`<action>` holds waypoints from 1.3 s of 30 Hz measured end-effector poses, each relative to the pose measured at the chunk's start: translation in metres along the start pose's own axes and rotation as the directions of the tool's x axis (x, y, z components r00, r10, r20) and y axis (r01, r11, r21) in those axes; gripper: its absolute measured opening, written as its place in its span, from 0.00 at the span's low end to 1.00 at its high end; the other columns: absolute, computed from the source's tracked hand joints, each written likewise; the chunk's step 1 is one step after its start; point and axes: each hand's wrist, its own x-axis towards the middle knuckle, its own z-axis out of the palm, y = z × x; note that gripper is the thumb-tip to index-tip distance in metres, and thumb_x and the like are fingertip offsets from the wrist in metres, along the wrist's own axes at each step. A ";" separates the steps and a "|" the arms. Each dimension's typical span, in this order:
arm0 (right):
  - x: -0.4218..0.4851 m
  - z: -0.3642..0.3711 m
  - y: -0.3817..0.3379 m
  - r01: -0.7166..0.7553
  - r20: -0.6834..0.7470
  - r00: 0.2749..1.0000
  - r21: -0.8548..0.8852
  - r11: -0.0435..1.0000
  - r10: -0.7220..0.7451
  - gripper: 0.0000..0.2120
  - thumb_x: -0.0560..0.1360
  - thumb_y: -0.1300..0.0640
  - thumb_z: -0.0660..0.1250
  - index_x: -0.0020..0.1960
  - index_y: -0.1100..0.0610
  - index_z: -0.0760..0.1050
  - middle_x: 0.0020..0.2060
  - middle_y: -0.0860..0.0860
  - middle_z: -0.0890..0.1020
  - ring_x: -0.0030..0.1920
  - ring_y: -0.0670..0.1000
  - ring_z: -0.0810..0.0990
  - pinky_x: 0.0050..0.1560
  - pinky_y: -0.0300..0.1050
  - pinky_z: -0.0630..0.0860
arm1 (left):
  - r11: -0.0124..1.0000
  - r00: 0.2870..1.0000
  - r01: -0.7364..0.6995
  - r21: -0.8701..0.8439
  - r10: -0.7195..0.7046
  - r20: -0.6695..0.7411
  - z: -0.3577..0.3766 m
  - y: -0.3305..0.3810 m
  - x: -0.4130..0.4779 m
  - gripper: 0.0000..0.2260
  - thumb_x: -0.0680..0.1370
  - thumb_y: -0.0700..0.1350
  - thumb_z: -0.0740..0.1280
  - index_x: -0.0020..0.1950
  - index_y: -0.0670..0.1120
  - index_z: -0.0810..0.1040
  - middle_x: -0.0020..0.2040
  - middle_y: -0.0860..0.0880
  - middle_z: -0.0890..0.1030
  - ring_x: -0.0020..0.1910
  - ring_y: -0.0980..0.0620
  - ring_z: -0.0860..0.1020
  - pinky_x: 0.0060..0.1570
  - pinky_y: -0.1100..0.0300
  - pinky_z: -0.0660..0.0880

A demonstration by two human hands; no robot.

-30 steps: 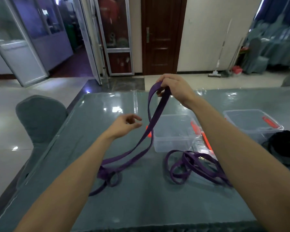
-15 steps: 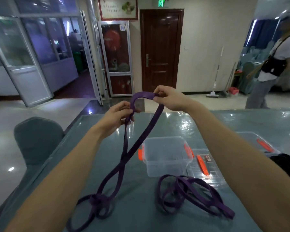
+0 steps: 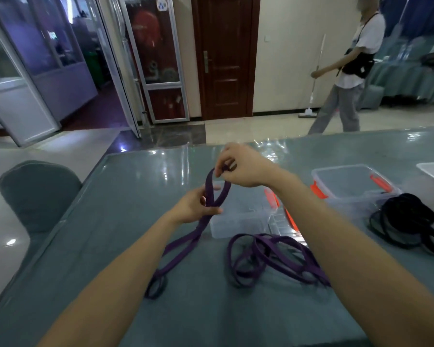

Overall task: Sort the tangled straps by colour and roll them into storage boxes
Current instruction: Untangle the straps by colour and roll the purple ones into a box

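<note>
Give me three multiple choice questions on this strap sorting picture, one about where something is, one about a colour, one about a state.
1. Where does the pile of black straps lie?
A. right of the purple pile
B. on the chair
C. in a box

2. What colour is the strap in both hands?
A. black
B. purple
C. orange

3. The nearest clear plastic box is
A. lidded
B. full of straps
C. open and without straps

Answers: 1 A, it sits on the table's right side; 2 B, the left hand and right hand pinch a purple loop; 3 C, no straps show inside.
</note>
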 end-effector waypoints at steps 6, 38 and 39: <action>-0.018 0.029 0.029 -0.065 -0.138 0.986 0.204 0.977 0.095 0.14 0.79 0.64 0.72 0.60 0.48 0.82 0.56 0.47 0.81 0.52 0.42 0.82 0.54 0.35 0.80 | 1.000 0.967 -0.012 -0.019 0.007 -0.256 0.017 -0.013 -0.001 0.08 0.81 0.51 0.76 0.47 0.49 0.80 0.42 0.51 0.85 0.42 0.51 0.84 0.47 0.52 0.79; -0.088 0.073 0.082 -0.220 0.016 0.951 0.738 0.638 0.309 0.22 0.78 0.44 0.73 0.40 0.64 0.79 0.28 0.52 0.77 0.32 0.55 0.76 0.44 0.50 0.81 | 0.874 0.934 0.306 0.379 -0.352 0.058 0.076 -0.117 -0.062 0.12 0.82 0.50 0.74 0.63 0.46 0.85 0.57 0.43 0.87 0.61 0.42 0.82 0.65 0.52 0.73; -0.094 0.079 0.099 -0.341 0.074 0.924 0.609 0.716 0.376 0.21 0.79 0.41 0.72 0.41 0.59 0.82 0.32 0.53 0.83 0.37 0.56 0.81 0.46 0.50 0.79 | 0.884 0.943 0.285 0.372 -0.328 0.057 0.075 -0.117 -0.058 0.11 0.81 0.45 0.75 0.63 0.44 0.85 0.57 0.42 0.87 0.61 0.41 0.83 0.62 0.51 0.74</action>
